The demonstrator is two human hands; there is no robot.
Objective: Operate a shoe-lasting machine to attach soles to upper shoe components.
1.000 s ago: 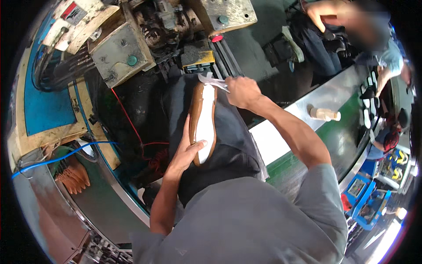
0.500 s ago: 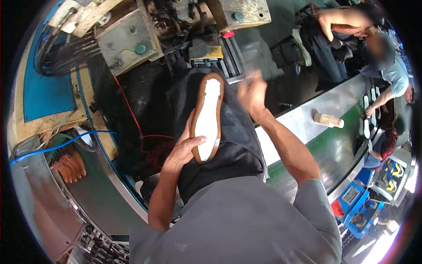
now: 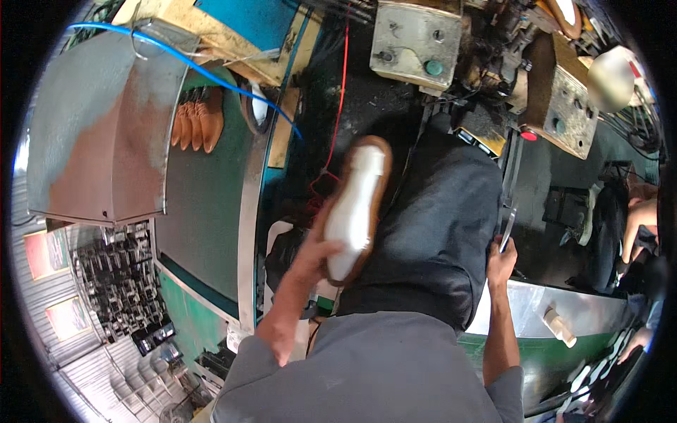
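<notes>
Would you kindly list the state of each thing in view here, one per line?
Left hand: shut on the shoe, gripping its near end.
Shoe: lifted, white insole side facing up, tilted.
Right hand: shut on the metal tool, beside the lap.
Metal tool: upright, tip pointing away.
Tan shoes: lying side by side on the conveyor.
Blue hose: draped loose across the metal hood.

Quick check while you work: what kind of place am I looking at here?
Most likely a shoe factory floor. The left hand holds a brown shoe sole-up, the right hand holds a thin metal tool, a greasy machine stands ahead, and more brown shoes lie on a conveyor belt at left.
</notes>
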